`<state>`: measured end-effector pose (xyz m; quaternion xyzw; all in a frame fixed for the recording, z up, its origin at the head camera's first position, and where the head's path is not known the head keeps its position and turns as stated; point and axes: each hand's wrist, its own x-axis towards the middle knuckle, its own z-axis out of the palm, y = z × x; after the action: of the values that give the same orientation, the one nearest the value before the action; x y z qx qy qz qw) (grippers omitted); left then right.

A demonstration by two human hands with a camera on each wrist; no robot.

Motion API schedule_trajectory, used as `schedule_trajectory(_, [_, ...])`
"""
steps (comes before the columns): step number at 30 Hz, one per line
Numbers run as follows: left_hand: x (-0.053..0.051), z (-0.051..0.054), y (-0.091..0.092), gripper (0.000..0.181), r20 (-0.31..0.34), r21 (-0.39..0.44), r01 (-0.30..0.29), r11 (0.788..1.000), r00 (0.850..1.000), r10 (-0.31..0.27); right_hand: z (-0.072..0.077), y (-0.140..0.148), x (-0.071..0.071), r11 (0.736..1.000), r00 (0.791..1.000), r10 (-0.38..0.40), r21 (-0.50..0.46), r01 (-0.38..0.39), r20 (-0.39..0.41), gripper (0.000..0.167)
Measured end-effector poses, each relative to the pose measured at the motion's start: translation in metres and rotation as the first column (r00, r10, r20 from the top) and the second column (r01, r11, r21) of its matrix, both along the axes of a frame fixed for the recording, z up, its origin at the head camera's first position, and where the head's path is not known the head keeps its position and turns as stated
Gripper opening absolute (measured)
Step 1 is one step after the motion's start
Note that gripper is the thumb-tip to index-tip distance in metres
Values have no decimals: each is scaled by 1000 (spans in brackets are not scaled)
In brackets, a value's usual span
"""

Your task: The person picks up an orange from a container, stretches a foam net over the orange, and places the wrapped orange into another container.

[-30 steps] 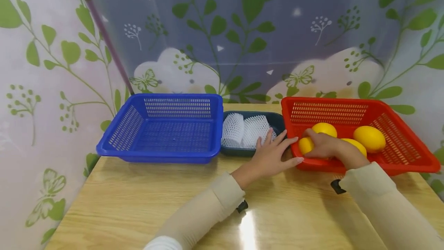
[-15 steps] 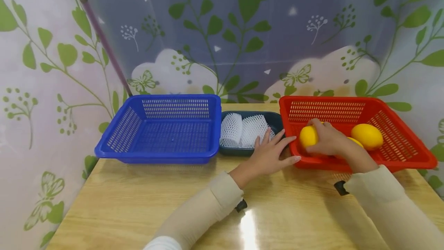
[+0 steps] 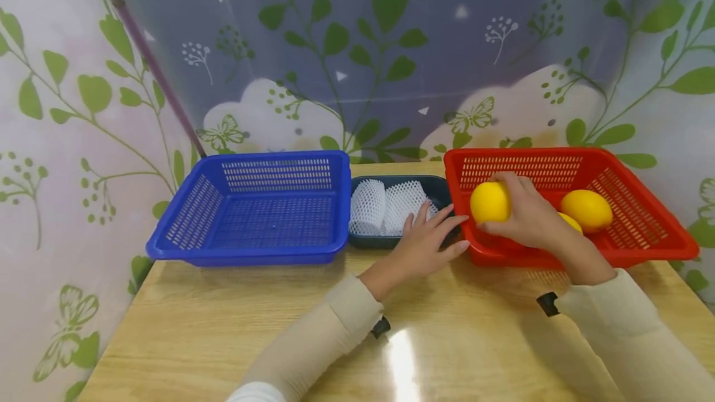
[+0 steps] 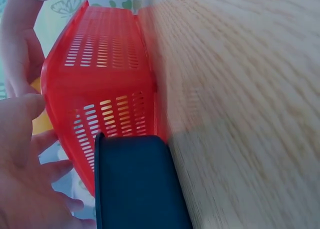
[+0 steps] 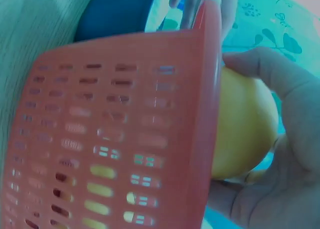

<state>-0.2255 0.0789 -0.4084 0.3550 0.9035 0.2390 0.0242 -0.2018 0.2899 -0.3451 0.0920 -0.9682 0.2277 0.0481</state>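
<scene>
My right hand (image 3: 525,211) grips a yellow lemon (image 3: 490,202), raised at the left end of the red basket (image 3: 665,228). In the right wrist view the lemon (image 5: 245,124) sits between thumb and fingers, partly hidden by the basket wall (image 5: 165,119). Two more lemons lie in the basket: one (image 3: 586,210) in plain sight, another (image 3: 571,223) mostly behind my wrist. My left hand (image 3: 421,244) has its fingers spread over the front of a dark green tray (image 3: 438,186), its fingertips at the red basket's left rim.
White foam fruit nets (image 3: 368,206) lie in the green tray, which stands between the two baskets. To the left is a blue basket (image 3: 274,222) with slotted walls. All stand on a wooden table (image 3: 234,309) before a patterned curtain (image 3: 313,30).
The right hand has lifted a lemon from the floor of the red basket up towards its left rim. The left hand has stayed at the rim. The head view has shifted slightly.
</scene>
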Motion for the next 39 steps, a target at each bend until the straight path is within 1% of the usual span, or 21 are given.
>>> schedule_trajectory(2, [-1,1,-5,52,-4,52,0,999,1000,0,0,-3,1,999,999,32,-22,-32,-23,82])
schedule_trajectory(3, [-1,3,-7,51,-4,92,1,996,1000,-1,-1,-5,2,998,998,48,-33,-49,-38,82])
schedule_trajectory(5, [-1,5,-11,52,5,187,-3,982,1000,2,-2,-7,3,996,995,74,-52,-78,-72,82])
schedule_trajectory(8, [1,11,-18,53,53,338,-8,941,999,-10,-5,-12,5,990,983,105,-82,-118,-149,81])
schedule_trajectory(10, [3,16,-22,55,111,423,-25,906,993,-25,-7,-16,6,983,969,129,-102,-153,-210,80])
schedule_trajectory(12, [4,19,-28,58,175,501,-43,864,983,-52,-10,-21,7,972,947,164,-116,-202,-278,80])
schedule_trajectory(14, [5,22,-32,61,238,568,-65,821,967,-88,-13,-27,7,959,916,200,-121,-256,-349,82])
schedule_trajectory(16, [5,23,-37,64,292,620,-85,780,948,-129,-16,-33,8,943,877,235,-119,-310,-419,84])
schedule_trajectory(17, [6,24,-40,65,316,636,-96,765,937,-145,-17,-37,8,935,855,252,-115,-336,-453,86])
schedule_trajectory(18, [6,25,-42,66,336,647,-103,756,928,-161,-19,-40,8,925,833,266,-113,-362,-485,87])
schedule_trajectory(20, [7,27,-48,67,363,657,-110,745,913,-185,-23,-47,8,906,789,292,-108,-409,-541,87])
schedule_trajectory(22, [9,30,-54,68,381,662,-112,741,901,-205,-27,-55,8,885,760,319,-110,-453,-567,86])
schedule_trajectory(23, [10,31,-58,68,388,664,-111,740,897,-213,-30,-58,9,874,750,329,-116,-472,-574,85])
schedule_trajectory(25, [12,32,-65,69,399,666,-111,738,889,-226,-34,-65,10,856,740,347,-128,-501,-576,83])
schedule_trajectory(26, [13,33,-69,69,407,668,-114,736,883,-233,-36,-68,11,847,740,355,-137,-513,-571,83])
schedule_trajectory(27, [14,33,-72,69,416,665,-117,738,878,-236,-38,-70,12,843,743,362,-143,-519,-563,83])
schedule_trajectory(30, [16,32,-78,71,433,648,-121,752,870,-234,-43,-76,14,833,741,371,-152,-532,-559,84])
schedule_trajectory(31, [17,31,-80,71,436,645,-122,754,869,-233,-44,-78,15,828,740,376,-157,-539,-557,85])
schedule_trajectory(33, [18,27,-83,70,436,644,-121,755,869,-232,-47,-83,15,813,728,387,-164,-559,-565,83])
schedule_trajectory(37, [23,23,-91,65,428,661,-131,739,875,-228,-51,-93,14,781,707,407,-182,-598,-578,75])
schedule_trajectory(39, [26,23,-95,63,432,663,-147,734,876,-215,-53,-98,14,775,700,412,-179,-606,-583,74])
